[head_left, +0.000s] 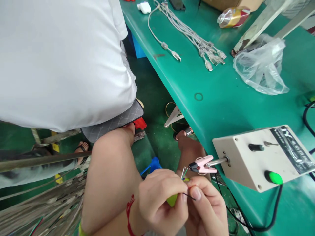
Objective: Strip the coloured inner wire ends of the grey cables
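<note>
Wires [183, 173] point up, leaning right; dark strand [189, 196] down-right; left fingers [176, 186], right fingers [199, 200] pinching them.

The beige box [258, 162] bears a label [292, 149] apparently reading "JY".

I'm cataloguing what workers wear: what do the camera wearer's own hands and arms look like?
Neither hand wears a glove. The left hand has a thin red cord bracelet with small knots or beads at the wrist, and no sleeve shows there. No jewellery shows on the right hand, whose arm is mostly hidden.
</note>
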`<state>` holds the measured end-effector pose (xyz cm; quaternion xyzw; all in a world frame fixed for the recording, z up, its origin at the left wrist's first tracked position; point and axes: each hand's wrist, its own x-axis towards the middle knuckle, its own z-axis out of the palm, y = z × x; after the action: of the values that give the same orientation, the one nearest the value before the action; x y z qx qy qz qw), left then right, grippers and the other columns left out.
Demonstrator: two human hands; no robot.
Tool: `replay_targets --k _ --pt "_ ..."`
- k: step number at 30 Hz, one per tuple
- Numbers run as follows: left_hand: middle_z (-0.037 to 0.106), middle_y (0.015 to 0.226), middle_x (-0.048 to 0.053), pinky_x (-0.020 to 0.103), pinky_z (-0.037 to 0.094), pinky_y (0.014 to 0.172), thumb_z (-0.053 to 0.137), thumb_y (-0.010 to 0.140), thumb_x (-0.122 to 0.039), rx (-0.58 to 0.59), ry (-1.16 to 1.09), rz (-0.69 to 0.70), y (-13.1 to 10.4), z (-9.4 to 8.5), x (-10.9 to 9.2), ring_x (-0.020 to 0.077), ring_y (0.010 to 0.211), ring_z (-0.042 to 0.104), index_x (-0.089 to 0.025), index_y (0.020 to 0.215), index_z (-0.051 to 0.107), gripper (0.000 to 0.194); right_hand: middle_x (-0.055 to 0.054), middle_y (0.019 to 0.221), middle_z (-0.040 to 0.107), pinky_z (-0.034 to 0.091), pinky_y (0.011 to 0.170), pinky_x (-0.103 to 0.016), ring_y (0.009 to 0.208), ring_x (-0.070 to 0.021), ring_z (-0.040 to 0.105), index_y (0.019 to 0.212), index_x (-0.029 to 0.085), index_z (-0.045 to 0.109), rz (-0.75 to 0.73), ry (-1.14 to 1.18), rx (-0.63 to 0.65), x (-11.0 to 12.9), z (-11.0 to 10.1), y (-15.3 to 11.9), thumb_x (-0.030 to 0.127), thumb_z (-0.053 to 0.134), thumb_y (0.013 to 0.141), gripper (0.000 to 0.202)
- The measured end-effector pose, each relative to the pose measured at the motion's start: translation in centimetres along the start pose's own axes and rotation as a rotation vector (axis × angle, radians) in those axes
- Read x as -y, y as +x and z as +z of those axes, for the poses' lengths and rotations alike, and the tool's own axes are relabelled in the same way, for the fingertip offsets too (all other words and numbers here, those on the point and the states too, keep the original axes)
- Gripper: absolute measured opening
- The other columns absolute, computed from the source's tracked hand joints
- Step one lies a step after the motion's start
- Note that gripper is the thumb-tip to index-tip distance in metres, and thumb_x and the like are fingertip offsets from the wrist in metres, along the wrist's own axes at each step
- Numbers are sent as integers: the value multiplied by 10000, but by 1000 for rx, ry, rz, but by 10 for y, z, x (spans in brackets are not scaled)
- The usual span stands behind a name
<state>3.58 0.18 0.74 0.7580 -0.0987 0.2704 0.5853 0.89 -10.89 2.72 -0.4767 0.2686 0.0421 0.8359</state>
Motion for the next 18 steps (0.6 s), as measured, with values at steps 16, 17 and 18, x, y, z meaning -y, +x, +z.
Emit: replay_targets --k 16,17,18 --pt "695 736 -25 189 459 466 661 964 -28 64 -101 -153 16 -8 7 96 482 572 -245 1055 657 235 104 595 190 348 544 -261 585 -158 154 995 320 910 -151 241 133 5 19 54 740 900 940 424" --pt "691 734 -28 189 455 466 661 967 -33 62 -100 -152 16 -7 8 94 480 568 -245 1055 654 230 103 597 184 350 545 -261 591 -160 148 976 322 909 -144 262 133 5 22 55 716 909 944 395" --pt "692 738 -28 189 457 468 661 969 -35 63 -97 -152 16 -7 8 94 481 568 -245 1058 653 228 103 596 178 353 546 -262 595 -162 145 964 325 910 -136 274 133 6 23 55 693 913 952 368"
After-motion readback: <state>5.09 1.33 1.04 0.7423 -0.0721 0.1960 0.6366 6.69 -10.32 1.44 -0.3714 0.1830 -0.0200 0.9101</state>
